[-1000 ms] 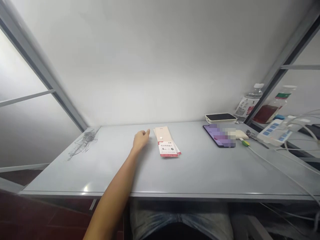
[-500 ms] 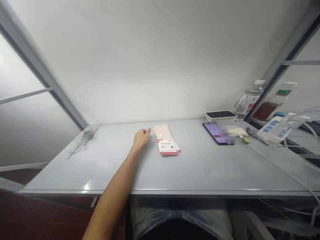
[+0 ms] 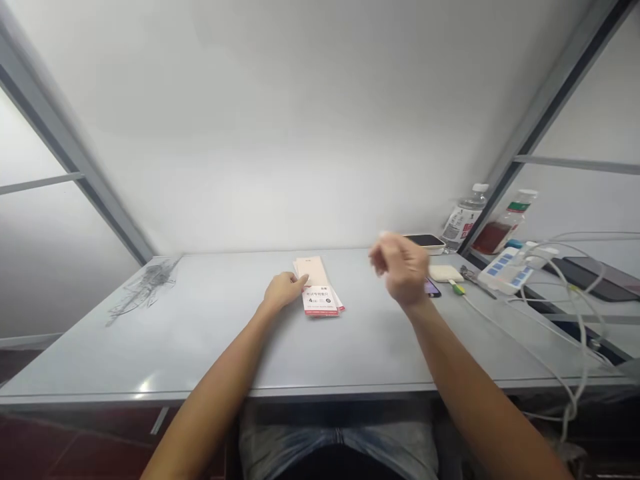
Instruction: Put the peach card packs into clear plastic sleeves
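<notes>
My left hand (image 3: 283, 291) rests on the grey table (image 3: 200, 340) with its fingertips touching the left edge of a small stack of beige and red-and-white paper packets (image 3: 317, 294). The hand grips nothing. My right hand (image 3: 403, 269) hovers above the table to the right of the packets, blurred by motion, fingers loosely curled with nothing visible in them. It partly hides a dark phone (image 3: 432, 288) lying behind it.
At the back right are a white box with a dark top (image 3: 425, 241), a cream pad (image 3: 446, 273), two bottles (image 3: 463, 217) (image 3: 503, 223), a power strip (image 3: 503, 270) with white cables (image 3: 565, 293), and a dark slab (image 3: 590, 279). A scribble marks the table's far left corner (image 3: 143, 293).
My right hand has come into view and risen over the table beside the phone. My left hand has moved onto the packets' edge. The camera has shifted right and slightly down.
</notes>
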Available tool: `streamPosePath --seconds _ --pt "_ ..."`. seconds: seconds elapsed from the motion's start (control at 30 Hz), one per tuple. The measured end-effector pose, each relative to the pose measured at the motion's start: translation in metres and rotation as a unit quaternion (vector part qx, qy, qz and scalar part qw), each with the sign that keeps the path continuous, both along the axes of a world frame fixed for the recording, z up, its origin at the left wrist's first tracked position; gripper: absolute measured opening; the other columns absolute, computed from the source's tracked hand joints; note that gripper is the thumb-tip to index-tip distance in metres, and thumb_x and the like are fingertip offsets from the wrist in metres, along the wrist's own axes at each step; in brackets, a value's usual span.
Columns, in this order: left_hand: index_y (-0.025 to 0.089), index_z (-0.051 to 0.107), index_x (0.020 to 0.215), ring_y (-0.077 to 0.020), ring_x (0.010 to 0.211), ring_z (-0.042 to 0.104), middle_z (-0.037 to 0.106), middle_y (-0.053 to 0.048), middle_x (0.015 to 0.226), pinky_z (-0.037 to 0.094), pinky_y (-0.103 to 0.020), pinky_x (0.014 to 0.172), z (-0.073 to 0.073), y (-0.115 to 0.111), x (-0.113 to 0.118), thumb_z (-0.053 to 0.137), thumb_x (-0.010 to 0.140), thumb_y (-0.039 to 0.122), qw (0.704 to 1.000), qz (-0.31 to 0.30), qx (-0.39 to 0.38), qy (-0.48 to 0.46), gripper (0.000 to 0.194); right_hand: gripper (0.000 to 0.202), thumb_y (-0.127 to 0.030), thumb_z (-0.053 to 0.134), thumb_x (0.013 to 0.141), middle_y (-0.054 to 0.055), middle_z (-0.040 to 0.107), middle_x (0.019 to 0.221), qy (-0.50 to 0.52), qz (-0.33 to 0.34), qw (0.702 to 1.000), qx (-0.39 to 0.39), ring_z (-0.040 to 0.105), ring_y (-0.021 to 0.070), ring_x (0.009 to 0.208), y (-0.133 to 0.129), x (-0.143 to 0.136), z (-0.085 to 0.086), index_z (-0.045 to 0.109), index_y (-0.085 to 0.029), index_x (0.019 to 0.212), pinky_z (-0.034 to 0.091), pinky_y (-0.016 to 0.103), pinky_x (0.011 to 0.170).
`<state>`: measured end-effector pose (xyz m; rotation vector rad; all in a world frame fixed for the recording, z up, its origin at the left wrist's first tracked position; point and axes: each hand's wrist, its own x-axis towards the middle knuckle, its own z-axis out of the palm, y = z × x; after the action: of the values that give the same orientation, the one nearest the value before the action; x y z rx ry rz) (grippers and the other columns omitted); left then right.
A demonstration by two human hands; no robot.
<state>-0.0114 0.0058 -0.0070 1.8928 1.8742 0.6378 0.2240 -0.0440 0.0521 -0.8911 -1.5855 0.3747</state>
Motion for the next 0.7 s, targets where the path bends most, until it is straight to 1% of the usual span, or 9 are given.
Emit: streamPosePath --seconds 0.03,0.1,0.2,0.27,0.37,0.43,0.5,0.57,0.7 --pt "0.019 0.055 0.063 -0.0155 0.06 0.055 0.063 -0.004 0.068 0.034 -0.025 0.055 -0.001 0.0 0.002 0.045 0.077 0.055 1.0 -0.008 -0.006 -0.003 0.04 0.034 -0.041 0.044 0.088 0.002 0.058 0.063 -0.026 0.003 0.999 -0.034 0.053 0.0109 0.055 0.01 -0.005 -0.007 0.061 -0.015 0.073 0.042 0.023 0.052" --pt "0.019 0.055 0.064 -0.0154 0.061 0.055 0.064 -0.004 0.069 0.035 -0.025 0.056 -0.002 -0.001 0.004 0.048 0.077 0.049 1.0 -0.018 -0.01 -0.015 0.034 0.039 -0.045 0.044 0.085 0.0 0.055 0.054 -0.088 0.016 0.986 -0.141 0.048 0.0098 0.047 0.029 -0.015 -0.025 0.058 -0.016 0.064 0.038 0.022 0.048" --pt "0.019 0.054 0.065 -0.0149 0.062 0.055 0.064 -0.004 0.069 0.036 -0.025 0.056 -0.001 -0.001 0.006 0.049 0.078 0.045 0.998 -0.019 -0.004 -0.056 0.03 0.037 -0.046 0.042 0.084 0.0 0.058 0.061 -0.078 -0.02 0.964 -0.254 0.048 0.0096 0.046 0.048 -0.026 -0.054 0.058 -0.017 0.07 0.037 0.022 0.046" --pt "0.018 0.053 0.066 -0.0138 0.061 0.054 0.063 -0.003 0.069 0.036 -0.024 0.055 0.0 -0.001 0.006 0.05 0.078 0.045 0.994 -0.019 0.004 -0.11 0.03 0.037 -0.05 0.042 0.082 0.001 0.061 0.069 -0.047 -0.042 0.954 -0.293 0.049 0.0096 0.046 0.05 -0.028 -0.064 0.058 -0.017 0.074 0.038 0.022 0.043" --pt "0.018 0.051 0.067 -0.0115 0.056 0.051 0.061 -0.002 0.066 0.037 -0.023 0.052 0.004 -0.002 0.009 0.05 0.077 0.048 0.978 -0.037 0.027 -0.203 0.032 0.04 -0.056 0.046 0.079 0.003 0.063 0.075 -0.018 -0.045 0.947 -0.317 0.048 0.0085 0.044 0.044 -0.025 -0.064 0.056 -0.017 0.074 0.038 0.023 0.043" --pt "0.017 0.05 0.069 -0.0094 0.05 0.048 0.058 0.0 0.064 0.036 -0.022 0.049 0.006 -0.004 0.013 0.049 0.077 0.049 0.964 -0.061 0.04 -0.256 0.033 0.041 -0.057 0.048 0.078 0.003 0.063 0.075 -0.004 -0.006 0.946 -0.323 0.047 0.0075 0.043 0.04 -0.025 -0.06 0.056 -0.017 0.072 0.038 0.022 0.043" --pt "0.018 0.049 0.071 -0.0081 0.046 0.046 0.057 0.001 0.064 0.036 -0.022 0.046 0.008 -0.006 0.015 0.048 0.078 0.049 0.953 -0.083 0.037 -0.29 0.032 0.041 -0.056 0.05 0.077 0.002 0.061 0.067 0.018 0.053 0.947 -0.316 0.045 0.0071 0.042 0.038 -0.027 -0.057 0.055 -0.017 0.07 0.037 0.022 0.043" --pt "0.018 0.049 0.074 -0.0085 0.046 0.048 0.057 0.001 0.066 0.037 -0.022 0.046 0.01 -0.01 0.017 0.046 0.079 0.05 0.953 -0.091 0.042 -0.285 0.032 0.038 -0.054 0.054 0.075 -0.001 0.055 0.057 0.046 0.103 0.947 -0.302 0.044 0.0076 0.042 0.037 -0.031 -0.056 0.053 -0.017 0.068 0.036 0.022 0.043" --pt "0.021 0.054 0.089 -0.0123 0.058 0.055 0.06 0.0 0.07 0.039 -0.024 0.053 0.012 -0.016 0.018 0.047 0.079 0.054 0.979 -0.049 0.108 -0.166 0.036 0.032 -0.048 0.06 0.072 -0.002 0.054 0.056 0.081 0.138 0.944 -0.288 0.046 0.0092 0.043 0.035 -0.037 -0.058 0.053 -0.016 0.071 0.037 0.023 0.043"
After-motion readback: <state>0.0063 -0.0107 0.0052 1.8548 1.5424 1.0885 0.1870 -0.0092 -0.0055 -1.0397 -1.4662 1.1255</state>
